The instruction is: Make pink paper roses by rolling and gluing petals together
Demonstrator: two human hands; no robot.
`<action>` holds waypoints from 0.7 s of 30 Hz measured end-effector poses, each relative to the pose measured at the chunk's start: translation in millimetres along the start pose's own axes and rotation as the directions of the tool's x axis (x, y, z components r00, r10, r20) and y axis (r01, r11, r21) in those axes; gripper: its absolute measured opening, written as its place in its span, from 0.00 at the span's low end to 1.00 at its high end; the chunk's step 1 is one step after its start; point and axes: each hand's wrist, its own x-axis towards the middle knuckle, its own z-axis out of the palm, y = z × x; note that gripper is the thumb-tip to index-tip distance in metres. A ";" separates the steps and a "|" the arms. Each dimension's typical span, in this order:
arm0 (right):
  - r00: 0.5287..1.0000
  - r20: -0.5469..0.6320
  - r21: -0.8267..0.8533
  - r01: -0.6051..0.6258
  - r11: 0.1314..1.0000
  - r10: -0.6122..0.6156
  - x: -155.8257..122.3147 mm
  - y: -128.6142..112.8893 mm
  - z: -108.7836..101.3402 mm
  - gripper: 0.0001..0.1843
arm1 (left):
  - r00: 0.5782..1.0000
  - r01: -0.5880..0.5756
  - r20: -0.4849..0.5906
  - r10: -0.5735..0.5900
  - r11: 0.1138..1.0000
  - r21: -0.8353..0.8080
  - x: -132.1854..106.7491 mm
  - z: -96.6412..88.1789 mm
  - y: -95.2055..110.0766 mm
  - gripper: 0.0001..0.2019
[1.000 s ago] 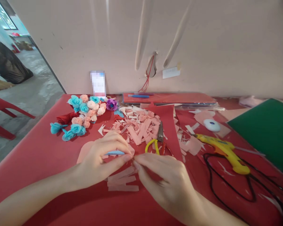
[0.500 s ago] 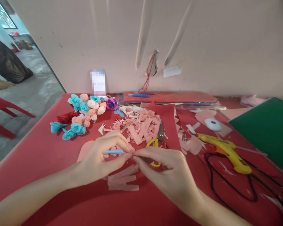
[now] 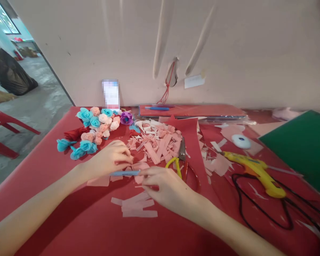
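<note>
My left hand [image 3: 114, 156] is over the left side of the pink paper scraps [image 3: 160, 142], fingers curled and tips close together among the pieces; what they hold is hidden. My right hand [image 3: 165, 183] has its fingertips closed at the right end of a light-blue pen [image 3: 124, 173], which lies crosswise below my left fingers. Several pale pink paper strips [image 3: 138, 208] lie overlapped on the red table [image 3: 96, 227] below my right fingers. A larger pink paper piece [image 3: 100, 181] shows under my left wrist. Scissors [image 3: 181, 151] with yellow and red handles lie beyond my right hand.
Blue, pink, red and purple paper flowers [image 3: 94, 122] lie at back left, before a propped phone [image 3: 110, 94]. At right are a yellow glue gun [image 3: 256, 172] with a looped black cord, a white oval object [image 3: 241, 141] and a green sheet [image 3: 298, 149].
My hands were together, pinching something small. They have parted: the left moved up and left to the scraps, the right moved left to the pen's end. More of the pink strips and scissors shows.
</note>
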 end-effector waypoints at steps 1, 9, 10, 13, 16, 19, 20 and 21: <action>1.000 0.010 -0.001 0.002 1.000 -0.002 0.5 1.6 2.5 0.14 | 1.000 -0.008 0.025 0.007 1.000 0.010 -1.9 4.3 -5.1 0.09; 0.996 0.089 -0.025 -0.008 1.000 0.010 1.8 5.7 10.5 0.13 | 0.990 -0.013 0.143 0.004 0.998 0.058 -5.8 16.3 -15.1 0.06; 0.995 0.096 -0.029 -0.012 1.000 0.014 1.9 6.5 11.5 0.13 | 0.988 -0.007 0.152 -0.002 0.998 0.061 -5.6 16.9 -15.1 0.06; 0.993 0.112 -0.045 -0.024 0.999 0.029 1.9 8.1 13.9 0.13 | 0.985 0.008 0.170 -0.018 0.998 0.061 -5.6 18.8 -15.1 0.06; 0.991 0.126 -0.061 -0.028 0.998 0.035 1.7 8.4 14.5 0.13 | 0.983 0.016 0.183 -0.025 0.999 0.051 -6.3 19.7 -14.9 0.07; 0.990 0.138 -0.076 -0.026 0.997 0.036 1.5 7.9 13.9 0.13 | 0.981 0.035 0.190 -0.042 0.999 0.041 -6.8 19.5 -15.1 0.08; 0.989 0.142 -0.081 -0.026 0.996 0.037 1.5 7.6 13.7 0.13 | 0.980 0.042 0.192 -0.049 0.998 0.038 -6.9 19.5 -15.4 0.08; 0.989 0.145 -0.086 -0.026 0.996 0.038 1.4 7.4 13.5 0.13 | 0.980 0.049 0.193 -0.055 0.998 0.035 -7.0 19.6 -15.7 0.08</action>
